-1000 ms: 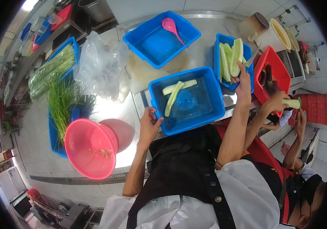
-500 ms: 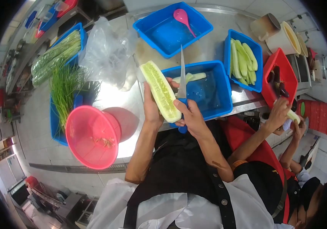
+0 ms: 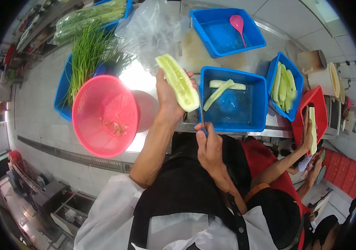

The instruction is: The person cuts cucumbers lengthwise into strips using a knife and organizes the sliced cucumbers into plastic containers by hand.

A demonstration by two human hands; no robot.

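Observation:
My left hand [image 3: 169,95] holds a halved, peeled cucumber [image 3: 180,83], its seeded cut face turned up. My right hand [image 3: 210,150] is closed round the blue handle of a knife [image 3: 201,106], whose blade points up beside the cucumber's lower end. Just right of the blade, a blue basin [image 3: 233,125] has two pale cucumber pieces [image 3: 218,94] in it, one crossing the other. A smaller blue basin [image 3: 297,77] farther right holds several peeled cucumber pieces [image 3: 284,88].
At the left are a pink bowl [image 3: 103,100] with scraps, green stalks [image 3: 87,54] and a clear plastic bag [image 3: 151,31]. A blue basin [image 3: 215,41] with a pink spoon [image 3: 237,23] lies behind. A co-worker's hand [image 3: 307,133] holds a pale piece by a red basin [image 3: 320,104].
My left hand has brought a cucumber half from the right-hand basin to above the counter. My right hand now has the knife lower, below the cucumber's end. The whole view has turned and shifted.

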